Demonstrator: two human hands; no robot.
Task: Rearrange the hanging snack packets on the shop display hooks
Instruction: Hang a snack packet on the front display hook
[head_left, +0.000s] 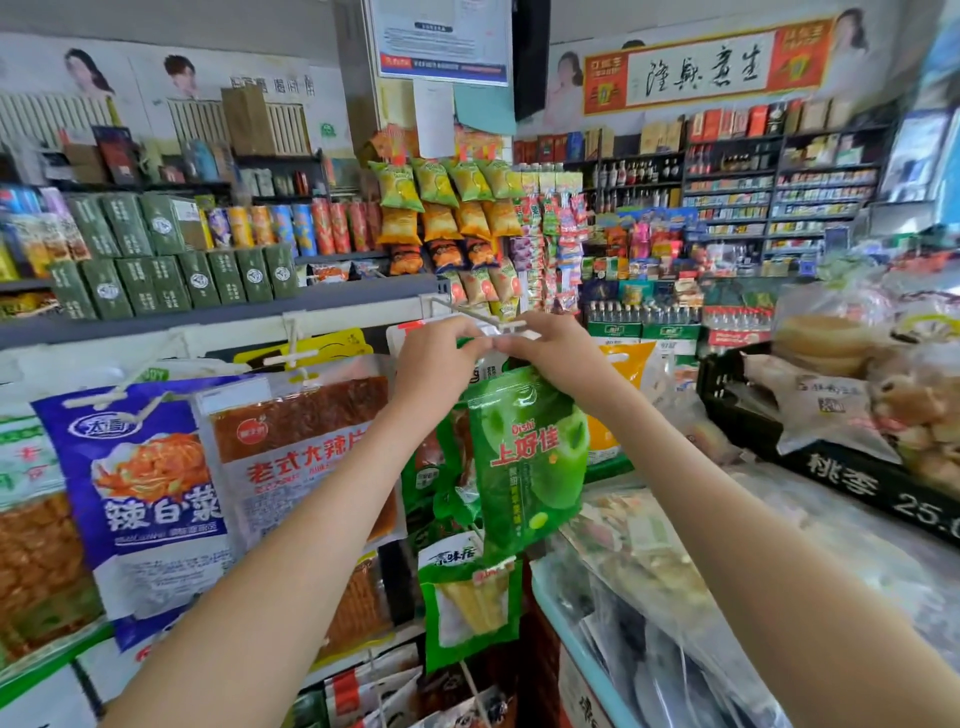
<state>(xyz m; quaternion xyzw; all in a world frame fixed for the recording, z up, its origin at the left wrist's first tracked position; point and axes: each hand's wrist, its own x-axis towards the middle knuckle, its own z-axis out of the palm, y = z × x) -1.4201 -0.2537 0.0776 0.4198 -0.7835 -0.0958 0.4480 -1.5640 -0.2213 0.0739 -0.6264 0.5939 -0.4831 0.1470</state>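
A bright green snack packet (527, 457) with red characters hangs from my two hands at the centre of the view. My left hand (436, 356) and my right hand (550, 348) both pinch its top edge, just under the tip of a white display hook (467, 310) that juts from the shelf edge. Whether the packet's hole is on the hook is hidden by my fingers. Behind it hang a clear packet of red spicy strips (306, 441), a blue kimchi packet (145, 483) and a lower green packet (470, 603).
An orange packet (623, 374) hangs right of my hands. A black crate (841, 467) of bagged bread sits on the counter at right, with wrapped goods below it. Green boxes (171, 275) line the shelf above the hooks. Chip bags (447, 218) hang on the pillar behind.
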